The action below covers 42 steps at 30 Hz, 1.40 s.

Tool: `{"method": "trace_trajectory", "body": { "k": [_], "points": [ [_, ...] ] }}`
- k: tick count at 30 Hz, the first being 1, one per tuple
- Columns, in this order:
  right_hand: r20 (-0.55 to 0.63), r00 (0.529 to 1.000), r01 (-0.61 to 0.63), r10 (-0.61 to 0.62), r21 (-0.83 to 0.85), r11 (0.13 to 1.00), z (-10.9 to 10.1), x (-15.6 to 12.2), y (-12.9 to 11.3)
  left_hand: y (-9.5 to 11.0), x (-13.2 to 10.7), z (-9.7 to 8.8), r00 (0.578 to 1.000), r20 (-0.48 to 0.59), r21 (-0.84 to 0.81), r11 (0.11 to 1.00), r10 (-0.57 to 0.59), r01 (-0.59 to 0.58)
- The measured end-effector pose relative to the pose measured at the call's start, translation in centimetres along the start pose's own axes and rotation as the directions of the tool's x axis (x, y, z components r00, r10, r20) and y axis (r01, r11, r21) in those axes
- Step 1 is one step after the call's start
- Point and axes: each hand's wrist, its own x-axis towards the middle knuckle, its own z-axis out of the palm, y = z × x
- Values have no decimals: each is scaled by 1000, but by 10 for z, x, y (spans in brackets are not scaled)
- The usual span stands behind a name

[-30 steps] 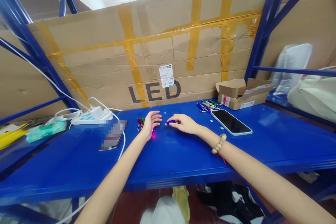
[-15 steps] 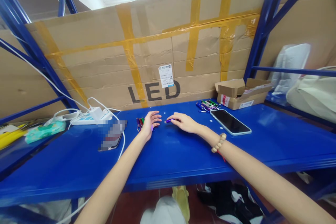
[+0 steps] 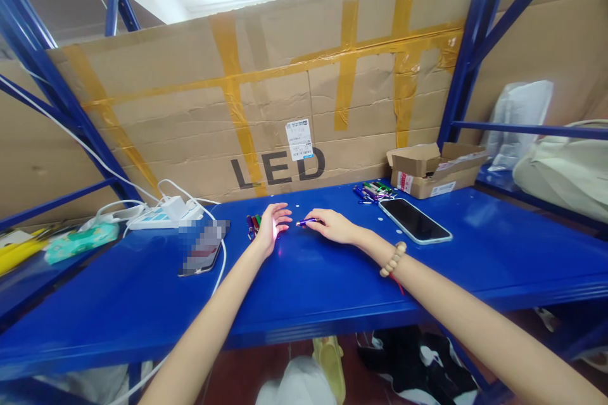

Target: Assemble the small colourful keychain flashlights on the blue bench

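Note:
My right hand point(image 3: 336, 226) is closed around a small purple flashlight point(image 3: 308, 222), held level above the blue tabletop with its front end toward my left. A bright whitish-violet spot of light falls on the palm of my left hand point(image 3: 272, 228). That hand is open, fingers spread and pointing right, palm turned toward the flashlight, and holds nothing I can see. Just behind it lies a row of small dark red, purple and green flashlights point(image 3: 253, 225), partly hidden by the hand. More small flashlights point(image 3: 373, 191), blue, green and purple, lie in a pile at the back right.
A phone point(image 3: 415, 220) lies at the right, before an open cardboard box point(image 3: 432, 172). At the left are another phone point(image 3: 209, 250), a power strip point(image 3: 164, 215) and a white cable point(image 3: 223, 259). A large cardboard sheet point(image 3: 190, 139) backs the blue shelf point(image 3: 342, 285).
The light on my left palm has grown brighter, and a faint pinkish glow shows on the tabletop below. Both hands stay nearly in place; the view has shifted slightly.

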Motion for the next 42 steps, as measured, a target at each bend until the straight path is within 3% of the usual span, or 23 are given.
{"method": "trace_trajectory", "body": {
  "k": [8, 20, 32, 42],
  "points": [
    [26, 998, 63, -65, 78, 995, 5, 1, 9, -2, 1, -3, 999, 35, -1, 1000, 19, -19],
    [25, 999, 45, -46, 44, 998, 4, 1, 8, -1, 1, -2, 999, 45, -3, 1000, -2, 2],
    [-54, 997, 43, -46, -59, 997, 0, -1, 1, -4, 3, -4, 998, 68, 11, 1000, -7, 6],
    [-34, 999, 42, -41, 24, 999, 3, 0, 6, -4, 1, -2, 998, 64, 22, 1000, -20, 18]
  ]
}}
